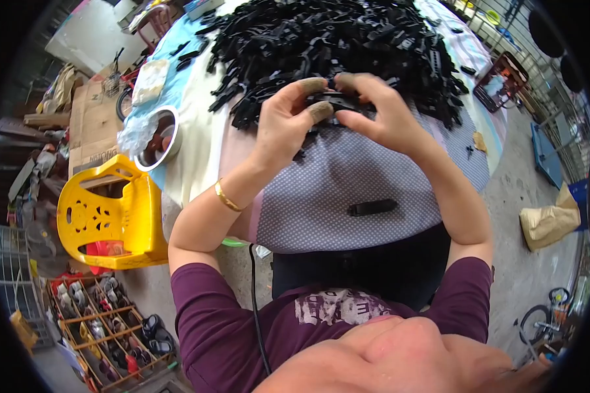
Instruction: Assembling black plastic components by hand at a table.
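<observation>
Both hands are raised at the near edge of a big heap of black plastic pieces [328, 39]. Between them is a slim, dark, curved plastic piece [345, 100]. My left hand [287, 118] grips its left end, with brownish coverings on the thumb and index fingertips. My right hand [388, 112] pinches the other end between thumb and bent fingers. The exact shape of the piece is partly hidden by the fingers and the dark heap behind. A single black elongated piece [372, 207] lies apart on the patterned cloth, nearer my body.
The table has a grey-blue patterned cloth [308, 219]. To its left are a white-rimmed bowl [172, 149] with a plastic bag and a yellow chair [108, 213]. A brown-framed tray or case [503, 80] stands right. A dark cable [253, 288] hangs near my left arm.
</observation>
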Motion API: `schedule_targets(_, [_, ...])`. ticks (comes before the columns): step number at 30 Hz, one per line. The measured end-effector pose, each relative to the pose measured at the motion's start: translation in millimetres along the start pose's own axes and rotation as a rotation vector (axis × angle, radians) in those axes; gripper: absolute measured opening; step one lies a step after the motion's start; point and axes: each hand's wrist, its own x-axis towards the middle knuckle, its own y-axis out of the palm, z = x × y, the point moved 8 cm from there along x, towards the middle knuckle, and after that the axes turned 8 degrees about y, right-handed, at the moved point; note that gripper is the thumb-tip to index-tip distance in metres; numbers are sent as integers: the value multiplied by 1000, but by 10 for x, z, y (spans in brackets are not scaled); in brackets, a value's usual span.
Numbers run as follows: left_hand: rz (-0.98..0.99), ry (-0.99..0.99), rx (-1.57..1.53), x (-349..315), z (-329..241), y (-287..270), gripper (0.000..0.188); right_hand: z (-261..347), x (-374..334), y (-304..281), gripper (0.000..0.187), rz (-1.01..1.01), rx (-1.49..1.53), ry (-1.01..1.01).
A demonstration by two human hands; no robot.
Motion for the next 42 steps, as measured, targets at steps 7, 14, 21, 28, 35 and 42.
schedule_targets(7, [47, 138, 192, -20, -171, 81, 32, -52, -32, 33, 34, 149, 296, 140])
schedule_targets(14, [212, -137, -13, -71, -77, 236, 30, -365, 45, 19, 23, 275, 583, 354])
schedule_targets(21, [653, 452, 808, -307, -288, 699, 36, -219, -54, 148, 33, 140, -368, -116])
schedule_targets(28, [216, 119, 1287, 114, -179, -94, 46, -209, -35, 105, 35, 193, -326, 17])
schedule_targets(35, [296, 60, 1259, 136, -92, -91, 46, -291, 34, -35, 28, 150, 85, 84])
schedule_targets(42, [358, 610, 1430, 52, -179, 146, 27, -82, 18, 5, 29, -22, 208, 15])
